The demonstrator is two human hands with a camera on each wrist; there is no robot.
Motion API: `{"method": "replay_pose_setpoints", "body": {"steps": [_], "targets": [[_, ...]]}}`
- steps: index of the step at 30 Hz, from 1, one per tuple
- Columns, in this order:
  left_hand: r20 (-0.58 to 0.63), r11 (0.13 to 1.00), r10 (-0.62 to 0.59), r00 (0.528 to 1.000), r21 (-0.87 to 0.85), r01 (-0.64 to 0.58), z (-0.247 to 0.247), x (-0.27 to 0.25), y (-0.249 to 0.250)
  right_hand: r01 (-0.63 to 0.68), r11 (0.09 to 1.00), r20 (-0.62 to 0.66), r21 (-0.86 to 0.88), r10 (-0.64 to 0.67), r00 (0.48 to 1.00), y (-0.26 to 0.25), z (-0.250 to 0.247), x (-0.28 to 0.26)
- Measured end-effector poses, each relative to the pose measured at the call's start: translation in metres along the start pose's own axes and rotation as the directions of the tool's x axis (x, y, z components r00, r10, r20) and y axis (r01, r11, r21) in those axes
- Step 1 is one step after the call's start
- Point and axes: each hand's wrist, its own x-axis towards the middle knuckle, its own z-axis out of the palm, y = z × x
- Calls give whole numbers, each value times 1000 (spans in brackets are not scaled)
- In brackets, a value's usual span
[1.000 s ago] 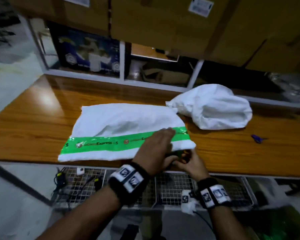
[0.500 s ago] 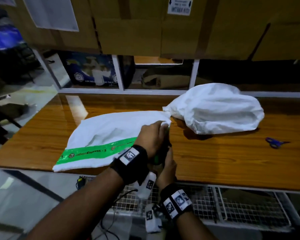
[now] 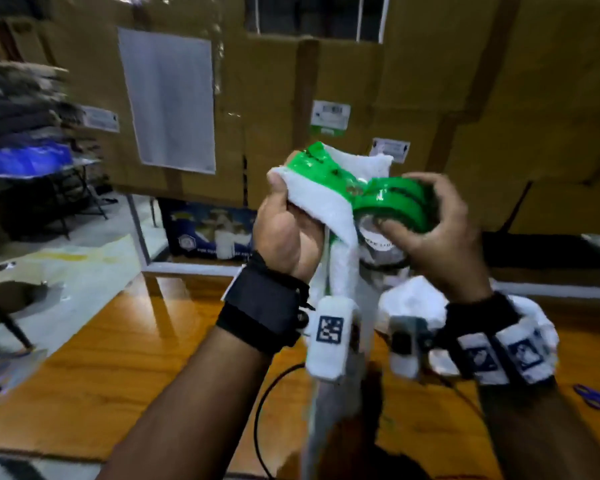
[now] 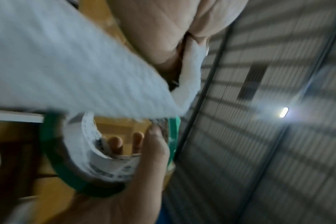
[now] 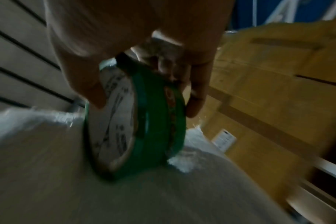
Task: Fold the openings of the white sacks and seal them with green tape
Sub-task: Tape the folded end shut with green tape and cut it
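Observation:
My left hand [image 3: 284, 206] grips the taped corner of a white sack [image 3: 329, 209] and holds it up in front of me; the rest of the sack hangs down between my forearms. A green tape strip [image 3: 321, 166] crosses that corner and runs straight to the green tape roll [image 3: 394, 202], which my right hand [image 3: 409, 207] grips by rim and core. In the left wrist view the sack [image 4: 67, 68] lies over the roll [image 4: 67, 169]. In the right wrist view the roll [image 5: 155, 121] stands edge-on against the sack [image 5: 105, 189].
A second, filled white sack [image 3: 413, 299] lies on the wooden table [image 3: 118, 358] behind my right wrist. Blue scissors [image 3: 593, 396] lie at the table's right. Stacked cardboard boxes [image 3: 430, 98] rise behind the table, and a black cable [image 3: 267, 403] hangs at its near edge.
The sack lay flat on the table with both hands at its right corner. Now both hands have risen, lifting that taped corner and the roll off the table.

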Motion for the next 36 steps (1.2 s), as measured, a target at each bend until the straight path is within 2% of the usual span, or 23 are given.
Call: {"method": "replay_pose_setpoints", "body": {"steps": [1,3,6,7,9,10,12,13,14,15,16,18,19,20,22,23,24,26,28,29,33,35,36], "targets": [[21,998,39,999,-58,-37,-7,0,19,8,999,58,-39,-5,998,-17,8,16],[-21,984,152,988,-92,-153,-41,-7,49,44,994,167,-101,-27,986,-47,35,33],[-164,977,212,963,32,-210,-132,-43,70,98,985,355,-143,-41,934,-65,101,12],[-176,980,201,964,52,-195,-173,-58,72,96,985,415,-145,-28,909,-60,129,-7],[-292,981,181,939,124,-150,-250,-103,72,44,989,530,-140,37,847,-37,186,-60],[-401,978,173,900,177,-109,-288,-127,70,6,987,583,-158,88,808,-22,213,-93],[-524,923,205,827,385,15,-351,-175,65,-86,970,666,-226,219,714,7,260,-162],[-539,851,230,810,515,101,-379,-197,65,-128,958,681,-255,272,680,18,277,-193],[-521,721,259,813,665,196,-399,-214,68,-161,950,678,-267,304,670,26,290,-219],[-484,567,285,827,781,262,-419,-226,71,-185,945,658,-269,321,681,30,299,-238],[-481,461,290,827,828,320,-428,-233,76,-206,941,632,-270,334,699,32,304,-253],[-467,335,305,830,868,365,-441,-240,89,-230,936,566,-267,346,748,32,306,-274],[-417,247,330,847,904,348,-440,-238,95,-256,931,528,-261,359,770,31,303,-284],[-318,98,336,886,948,303,-436,-234,102,-293,924,494,-245,379,782,30,298,-293],[-95,-205,160,982,970,128,-421,-222,109,-359,914,469,-192,406,784,28,287,-311],[-52,-297,-2,999,954,49,-418,-216,107,-365,916,481,-169,400,780,31,282,-317],[-70,-378,-143,987,926,11,-415,-213,104,-351,924,507,-151,377,775,37,278,-318],[-119,-514,-292,949,856,-51,-420,-213,96,-314,942,576,-117,322,752,57,271,-305],[-155,-610,-332,931,788,-87,-422,-214,88,-234,959,674,-158,278,685,80,265,-273],[-160,-633,-330,930,769,-92,-422,-214,83,-171,964,730,-202,265,630,91,263,-254],[-182,-630,-272,945,776,-32,-417,-198,59,24,935,881,-354,325,346,119,276,-175],[-217,-639,-279,936,769,-12,-413,-185,49,95,916,902,-390,360,238,123,290,-141],[-237,-646,-281,930,763,-1,-412,-179,45,102,911,905,-398,373,205,122,298,-131]]}}
